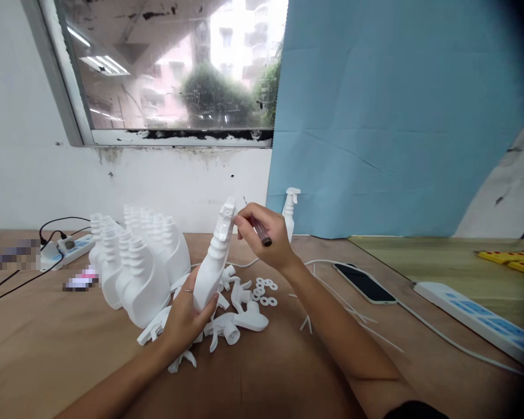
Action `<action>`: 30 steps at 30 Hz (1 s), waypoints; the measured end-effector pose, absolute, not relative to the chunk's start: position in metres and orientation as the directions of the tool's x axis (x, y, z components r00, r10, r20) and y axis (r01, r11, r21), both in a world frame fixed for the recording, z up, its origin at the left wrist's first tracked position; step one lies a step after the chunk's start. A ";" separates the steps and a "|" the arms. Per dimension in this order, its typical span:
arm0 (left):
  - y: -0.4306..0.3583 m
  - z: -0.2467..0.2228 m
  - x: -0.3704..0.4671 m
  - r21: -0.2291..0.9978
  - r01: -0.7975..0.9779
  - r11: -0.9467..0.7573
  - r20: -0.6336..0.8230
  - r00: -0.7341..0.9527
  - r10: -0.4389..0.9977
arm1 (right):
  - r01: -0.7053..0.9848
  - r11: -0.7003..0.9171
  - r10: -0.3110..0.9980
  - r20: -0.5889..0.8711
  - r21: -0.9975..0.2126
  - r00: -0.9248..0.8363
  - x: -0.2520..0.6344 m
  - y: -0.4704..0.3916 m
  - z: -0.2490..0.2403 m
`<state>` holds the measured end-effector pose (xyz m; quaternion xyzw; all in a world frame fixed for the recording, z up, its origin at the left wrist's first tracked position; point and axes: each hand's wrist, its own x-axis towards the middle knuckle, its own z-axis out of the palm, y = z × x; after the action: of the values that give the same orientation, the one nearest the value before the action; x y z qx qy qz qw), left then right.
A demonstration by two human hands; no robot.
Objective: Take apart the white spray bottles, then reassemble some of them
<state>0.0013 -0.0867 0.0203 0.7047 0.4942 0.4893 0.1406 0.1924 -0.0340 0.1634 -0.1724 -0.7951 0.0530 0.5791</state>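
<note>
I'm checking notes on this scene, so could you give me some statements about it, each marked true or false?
1. The left hand holds a white plastic spray bottle. True.
2. The right hand is empty. False: it holds a slim, dark-ended, pen-like tool.
3. The black-screened phone lies left of the white plastic bottles with ribbed necks. False: it lies to their right.
4. Small flat white rings lie on the brown tabletop. True.

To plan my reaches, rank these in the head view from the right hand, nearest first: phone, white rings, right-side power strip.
1. White rings: below the right hand.
2. Phone: to the hand's right.
3. Right-side power strip: far right.
</note>
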 end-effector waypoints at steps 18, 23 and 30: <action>-0.078 0.024 -0.001 0.514 0.642 -0.569 0.692 0.082 0.717 | -0.106 0.696 0.673 0.696 -0.710 -0.250 0.180 -0.020 0.156; -0.078 0.030 -0.005 0.561 0.643 -0.522 0.667 0.021 0.744 | -0.138 0.703 0.670 0.714 -0.698 -0.201 0.183 -0.016 0.156; -0.082 0.028 -0.005 0.772 0.435 -0.463 0.523 -0.020 0.852 | -0.238 0.717 0.579 0.750 -0.655 -0.320 0.192 -0.010 0.157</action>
<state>-0.0048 -0.0817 0.0284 0.6719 0.4791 0.5294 0.1970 0.1925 -0.0097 0.1568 -0.1169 -0.7294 0.3578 0.5712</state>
